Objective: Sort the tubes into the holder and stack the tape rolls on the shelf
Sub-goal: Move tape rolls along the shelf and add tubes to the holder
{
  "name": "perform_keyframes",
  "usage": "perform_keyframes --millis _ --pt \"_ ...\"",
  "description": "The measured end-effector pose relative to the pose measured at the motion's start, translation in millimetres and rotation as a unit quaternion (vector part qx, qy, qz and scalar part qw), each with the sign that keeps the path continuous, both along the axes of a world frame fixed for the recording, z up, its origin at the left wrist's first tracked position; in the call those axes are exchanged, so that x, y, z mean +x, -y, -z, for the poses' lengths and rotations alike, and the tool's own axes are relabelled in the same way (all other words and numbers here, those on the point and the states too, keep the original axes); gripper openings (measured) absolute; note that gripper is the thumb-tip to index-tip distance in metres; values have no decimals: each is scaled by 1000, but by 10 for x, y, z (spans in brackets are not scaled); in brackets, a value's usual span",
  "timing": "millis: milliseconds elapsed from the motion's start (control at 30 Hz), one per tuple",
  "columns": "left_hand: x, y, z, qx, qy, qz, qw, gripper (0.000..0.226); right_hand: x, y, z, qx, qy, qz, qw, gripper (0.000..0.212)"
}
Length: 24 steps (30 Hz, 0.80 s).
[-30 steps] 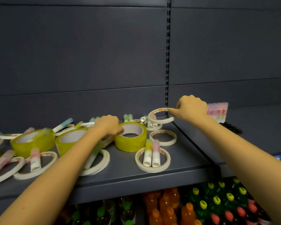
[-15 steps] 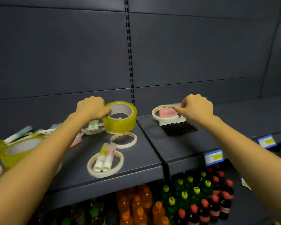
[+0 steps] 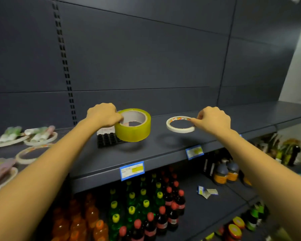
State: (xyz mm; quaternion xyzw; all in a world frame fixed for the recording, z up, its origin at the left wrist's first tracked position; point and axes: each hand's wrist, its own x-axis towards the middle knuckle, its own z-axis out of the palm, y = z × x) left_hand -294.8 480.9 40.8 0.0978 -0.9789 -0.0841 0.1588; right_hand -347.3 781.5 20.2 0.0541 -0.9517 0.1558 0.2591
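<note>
Both arms reach out over a dark grey shelf (image 3: 163,153). The left hand (image 3: 102,114) grips a wide yellow roll (image 3: 133,125) by its near rim, thumb side tucked into the core, fingers (image 3: 117,117) closed on the wall of the roll; the roll hangs tilted above the shelf, casting a soft shadow below it. Just beside and partly behind it sits a black holder (image 3: 106,139) with rows of round sockets, and what looks like a pale pack of tubes stands at its back edge, mostly hidden by the hand. The right hand (image 3: 214,119) pinches a thin white roll (image 3: 180,124) at its right edge, fingers (image 3: 195,121) narrow and closed on the ring; this roll is also off the shelf, level, with its shadow lying below and to the left. The two rolls are well apart, the yellow one on the left, the white one on the right. Farther left on the shelf lie more thin white rolls (image 3: 33,153), some with pastel tubes (image 3: 40,134) resting across them, blurred at the frame's edge. Blue price tags (image 3: 132,170) hang on the shelf lip. Below, bottles (image 3: 146,211) with orange, yellow and red caps crowd the lower shelf, and darker bottles stand to the right.
</note>
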Motion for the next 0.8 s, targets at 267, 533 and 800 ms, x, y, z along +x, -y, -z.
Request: perform_keyframes --millis 267,533,800 --pt "-662 -969 132 8 26 36 999 24 -346 -961 148 -5 18 50 999 43" --pt "-1456 -1597 250 -30 52 53 997 26 -973 -1533 254 -16 24 69 997 41" --pt "-2140 -1843 412 -27 94 51 994 32 -1697 -1748 379 -17 40 47 998 38"
